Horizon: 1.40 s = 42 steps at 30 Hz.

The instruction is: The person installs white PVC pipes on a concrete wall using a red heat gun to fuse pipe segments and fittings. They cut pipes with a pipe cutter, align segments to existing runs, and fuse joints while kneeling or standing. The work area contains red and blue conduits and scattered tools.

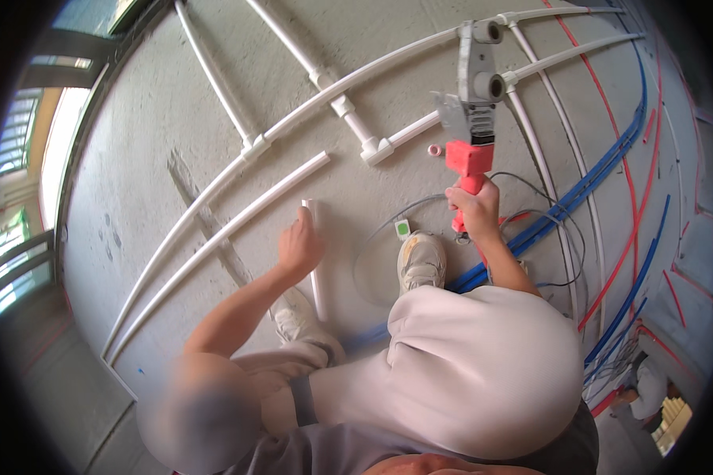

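My left hand (299,245) is closed around a short white plastic pipe (318,297), which is held near its upper end and points down toward my left shoe. My right hand (477,207) grips the red handle of a pipe fusion welder (469,158). The welder's grey metal heating plate (475,71) points away from me, with two round dies on its right side. Just left of the welder, a small white ring-shaped fitting (434,150) lies on the concrete. A longer loose white pipe (249,212) rests left of my left hand.
Joined white pipes (388,63) with tees and elbows cross the floor ahead. Blue conduits (602,170) and red conduits (630,198) run along the right. A grey cable (582,237) loops near my right shoe (422,261), beside a green-and-white square piece (403,229). Another person (650,388) is at lower right.
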Tool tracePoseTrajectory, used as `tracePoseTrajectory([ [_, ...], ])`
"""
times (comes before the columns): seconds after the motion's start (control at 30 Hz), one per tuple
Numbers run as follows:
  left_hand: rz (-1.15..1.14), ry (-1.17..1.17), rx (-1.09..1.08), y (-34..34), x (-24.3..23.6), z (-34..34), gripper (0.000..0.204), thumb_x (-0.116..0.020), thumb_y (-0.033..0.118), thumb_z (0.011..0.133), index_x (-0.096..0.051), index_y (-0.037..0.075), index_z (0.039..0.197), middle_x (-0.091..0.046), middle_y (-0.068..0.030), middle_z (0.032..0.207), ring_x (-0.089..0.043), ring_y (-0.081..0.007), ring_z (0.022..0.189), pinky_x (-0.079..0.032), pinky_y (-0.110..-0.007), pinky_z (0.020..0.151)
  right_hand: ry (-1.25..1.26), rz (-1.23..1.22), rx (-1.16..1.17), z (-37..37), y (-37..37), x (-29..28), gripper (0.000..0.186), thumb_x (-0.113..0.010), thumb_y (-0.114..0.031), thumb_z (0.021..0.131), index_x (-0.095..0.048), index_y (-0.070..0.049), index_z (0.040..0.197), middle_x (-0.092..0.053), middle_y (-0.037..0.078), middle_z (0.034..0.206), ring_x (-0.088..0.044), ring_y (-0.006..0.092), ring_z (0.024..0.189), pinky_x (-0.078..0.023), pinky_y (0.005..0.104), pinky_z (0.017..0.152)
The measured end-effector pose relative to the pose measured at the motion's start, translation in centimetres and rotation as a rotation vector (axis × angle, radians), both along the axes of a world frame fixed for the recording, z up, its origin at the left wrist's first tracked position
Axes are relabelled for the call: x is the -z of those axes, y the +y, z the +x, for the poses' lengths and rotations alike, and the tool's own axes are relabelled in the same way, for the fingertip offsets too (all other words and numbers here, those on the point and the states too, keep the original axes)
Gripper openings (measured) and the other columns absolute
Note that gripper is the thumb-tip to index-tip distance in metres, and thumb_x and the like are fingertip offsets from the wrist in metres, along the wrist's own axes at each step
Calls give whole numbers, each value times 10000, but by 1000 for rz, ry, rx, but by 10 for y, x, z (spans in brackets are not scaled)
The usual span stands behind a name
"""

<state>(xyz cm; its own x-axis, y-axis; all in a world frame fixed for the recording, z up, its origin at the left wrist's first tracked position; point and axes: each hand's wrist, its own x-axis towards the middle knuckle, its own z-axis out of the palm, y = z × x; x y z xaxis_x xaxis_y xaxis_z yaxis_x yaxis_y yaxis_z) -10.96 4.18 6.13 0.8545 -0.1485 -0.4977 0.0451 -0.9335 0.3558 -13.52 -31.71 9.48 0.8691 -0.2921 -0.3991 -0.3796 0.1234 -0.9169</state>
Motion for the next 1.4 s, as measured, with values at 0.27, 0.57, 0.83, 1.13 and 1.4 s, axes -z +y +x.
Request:
tracePoseTrajectory([
  [0.27,-838,-245,-393,-104,-66,106,332,-725,63,929,-447,6,1103,-650,-140,904,-685,-205,764,-553,-378,646,-37,-140,43,-22,-6,-12,188,-794,-119,875,-717,18,977,-726,45,862,-642,101,733,-513,272,660],
  [0.57,-964,-46,-563,-275,0,130,412,-746,116,852,-422,-32,1059,-622,-208,889,-686,-323,721,-575,-443,651,57,-502,312,-68,-48,-22,364,-844,-185,828,-707,18,1097,-757,132,887,-715,245,783,-559,390,752],
  [0.83,-908,-64,-730,-345,35,87,452,-751,62,861,-379,-31,1100,-660,-215,838,-684,-263,568,-546,-382,466,91,-908,482,-69,-112,15,324,-775,-149,801,-701,-6,1083,-743,243,906,-721,468,888,-554,493,789],
  [1.13,-407,-497,-12,-289,16,90,338,-792,169,846,-637,50,1123,-682,-190,1010,-630,-388,1075,-477,-511,908,324,-1041,371,-69,-132,61,258,-741,-123,802,-702,-21,1036,-738,258,950,-698,490,963,-546,536,825],
  [1.4,-38,-419,340,-219,32,137,177,-629,68,803,-715,-8,938,-742,-197,1002,-653,-384,1060,-436,-492,965,292,-1226,293,-70,-143,78,186,-716,-132,841,-685,-41,1001,-739,215,961,-703,471,922,-547,558,815],
])
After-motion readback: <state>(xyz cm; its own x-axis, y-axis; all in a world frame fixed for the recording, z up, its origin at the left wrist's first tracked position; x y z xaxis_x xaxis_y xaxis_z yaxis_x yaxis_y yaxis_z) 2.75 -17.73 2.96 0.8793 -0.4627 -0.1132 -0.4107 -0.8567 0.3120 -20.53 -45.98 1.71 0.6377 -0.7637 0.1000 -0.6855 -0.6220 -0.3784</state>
